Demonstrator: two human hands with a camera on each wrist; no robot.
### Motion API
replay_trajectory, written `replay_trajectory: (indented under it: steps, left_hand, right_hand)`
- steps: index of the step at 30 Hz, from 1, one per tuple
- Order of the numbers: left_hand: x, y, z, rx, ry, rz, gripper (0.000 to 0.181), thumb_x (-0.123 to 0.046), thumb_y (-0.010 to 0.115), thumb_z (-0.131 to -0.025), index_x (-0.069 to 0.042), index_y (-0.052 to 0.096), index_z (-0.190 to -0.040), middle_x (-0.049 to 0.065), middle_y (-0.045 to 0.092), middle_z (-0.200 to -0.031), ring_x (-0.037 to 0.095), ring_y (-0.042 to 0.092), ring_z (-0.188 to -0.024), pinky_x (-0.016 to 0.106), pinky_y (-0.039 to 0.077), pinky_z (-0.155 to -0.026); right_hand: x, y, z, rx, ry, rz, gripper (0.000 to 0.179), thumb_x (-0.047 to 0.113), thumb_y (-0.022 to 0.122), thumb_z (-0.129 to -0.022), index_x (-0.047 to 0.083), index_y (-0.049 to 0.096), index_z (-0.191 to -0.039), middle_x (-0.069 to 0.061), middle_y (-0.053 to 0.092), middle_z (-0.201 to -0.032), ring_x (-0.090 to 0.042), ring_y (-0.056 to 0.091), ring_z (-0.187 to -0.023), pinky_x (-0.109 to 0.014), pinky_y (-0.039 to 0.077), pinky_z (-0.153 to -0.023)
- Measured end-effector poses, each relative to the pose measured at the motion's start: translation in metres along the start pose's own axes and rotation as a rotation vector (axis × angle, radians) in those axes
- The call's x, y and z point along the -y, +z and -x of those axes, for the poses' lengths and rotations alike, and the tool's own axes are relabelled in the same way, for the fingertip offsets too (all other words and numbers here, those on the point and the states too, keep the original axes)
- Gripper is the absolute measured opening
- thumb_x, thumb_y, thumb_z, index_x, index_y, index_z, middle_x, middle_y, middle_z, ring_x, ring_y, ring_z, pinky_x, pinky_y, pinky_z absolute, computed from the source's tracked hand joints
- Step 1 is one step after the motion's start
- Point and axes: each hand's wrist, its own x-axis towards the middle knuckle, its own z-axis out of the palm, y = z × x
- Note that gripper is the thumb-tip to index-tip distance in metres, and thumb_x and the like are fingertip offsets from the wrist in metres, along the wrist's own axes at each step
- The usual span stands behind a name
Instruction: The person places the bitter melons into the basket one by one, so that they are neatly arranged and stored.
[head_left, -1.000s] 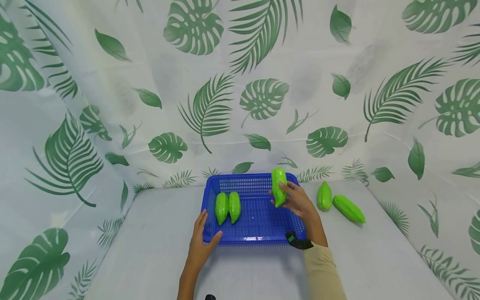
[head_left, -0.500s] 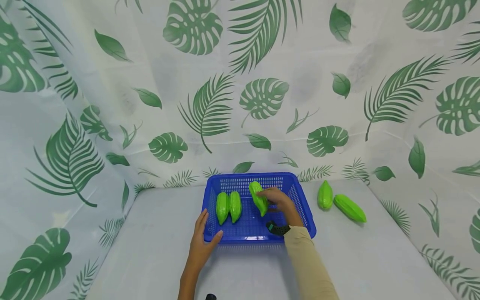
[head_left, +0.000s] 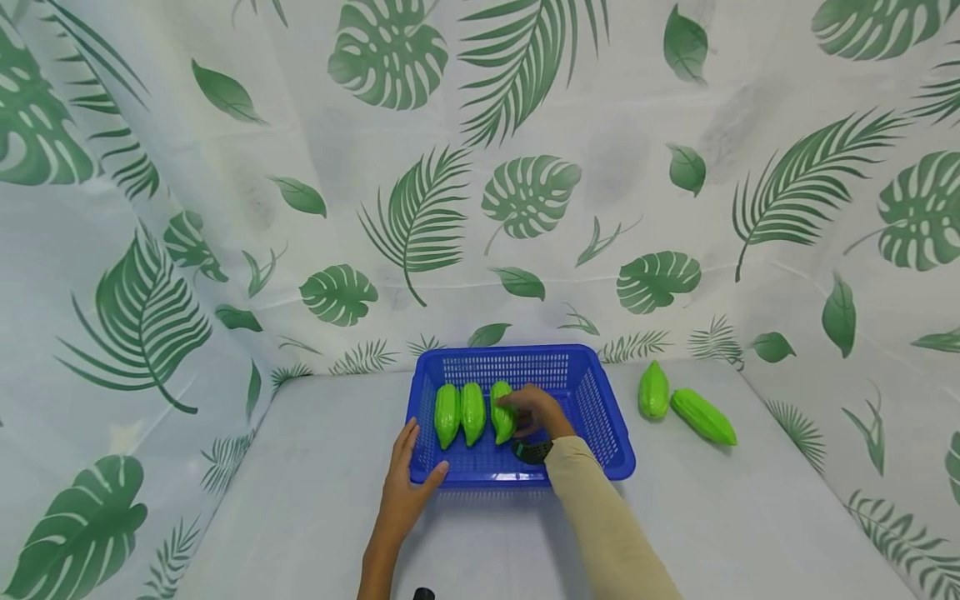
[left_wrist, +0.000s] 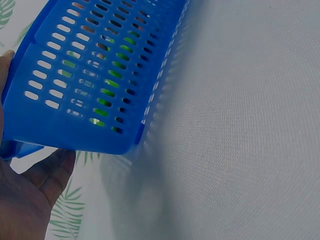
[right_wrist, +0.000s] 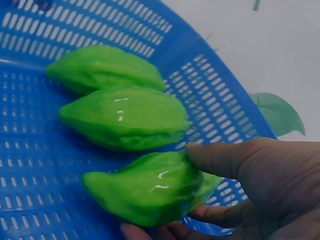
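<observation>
My right hand (head_left: 531, 408) holds a glossy, bright green ridged pod-shaped fruit (right_wrist: 145, 190) low inside a blue plastic basket (head_left: 517, 477). In the right wrist view, the thumb lies on its top side and the fingers reach beneath it. Two matching green fruits, one (head_left: 447, 417) and another (head_left: 472, 414), lie side by side at the basket's left, pointed ends toward me. My left hand (head_left: 405, 492) rests on the front left corner of the basket, fingers straight along the left side and thumb at the front. The left wrist view shows that corner's slotted wall (left_wrist: 75, 95).
To the right of the basket, two more green fruits lie on the white tabletop (head_left: 315, 500), one upright in view (head_left: 653, 392) and one slanted (head_left: 703, 416). A white curtain (head_left: 525, 108) with green leaf prints rises behind and at both sides.
The right hand has carried its green fruit left and down, from over the basket's right end to beside the two fruits. The left hand has stayed at the corner.
</observation>
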Motion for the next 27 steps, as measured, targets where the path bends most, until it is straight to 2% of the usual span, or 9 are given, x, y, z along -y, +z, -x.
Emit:
replay_trajectory:
  steps: [6,11,17,23,27]
  left_hand:
    - [0.0,0.0,0.001,0.003,0.002,-0.007,0.083,-0.05,0.066,-0.089,-0.015,0.028,-0.155,-0.003,0.019,-0.163,0.031,0.016,-0.152,0.058,0.022,-0.117]
    - [0.001,0.0,0.0,-0.009,0.026,-0.009,0.082,-0.046,0.066,-0.09,-0.013,0.029,-0.154,-0.001,0.02,-0.163,0.033,0.018,-0.151,0.059,0.023,-0.116]
    - [0.002,0.001,0.001,-0.002,0.012,-0.009,0.083,-0.048,0.067,-0.089,-0.015,0.028,-0.155,-0.002,0.02,-0.163,0.031,0.017,-0.151,0.057,0.022,-0.117]
    - [0.001,0.0,0.003,-0.01,0.012,-0.008,0.082,-0.047,0.067,-0.089,-0.013,0.03,-0.154,0.0,0.021,-0.163,0.034,0.018,-0.151,0.06,0.023,-0.116]
    - [0.0,0.0,0.001,-0.011,0.016,-0.002,0.083,-0.048,0.067,-0.089,-0.014,0.03,-0.154,-0.002,0.02,-0.163,0.031,0.018,-0.151,0.058,0.023,-0.117]
  right_hand:
    - [0.001,0.006,-0.002,-0.037,0.011,0.022,0.055,0.026,0.069,-0.091,-0.005,0.045,-0.13,-0.028,0.06,-0.119,-0.04,0.064,-0.105,-0.046,0.061,-0.074]
    - [-0.001,0.008,-0.011,-0.046,0.019,0.049,0.065,0.03,0.072,-0.089,0.0,0.038,-0.136,-0.026,0.058,-0.12,-0.039,0.063,-0.105,-0.045,0.06,-0.074]
    - [-0.003,0.007,-0.016,-0.061,0.034,0.071,0.071,0.033,0.074,-0.087,-0.002,0.037,-0.137,-0.026,0.061,-0.113,-0.037,0.065,-0.099,-0.045,0.061,-0.072]
    - [-0.001,0.007,-0.014,-0.041,0.025,0.075,0.063,0.025,0.074,-0.088,-0.001,0.038,-0.134,-0.027,0.057,-0.115,-0.039,0.063,-0.102,-0.047,0.06,-0.076]
    - [0.002,0.008,-0.015,-0.059,0.017,0.052,0.06,0.019,0.073,-0.088,0.0,0.038,-0.133,-0.029,0.056,-0.119,-0.04,0.063,-0.102,-0.047,0.061,-0.075]
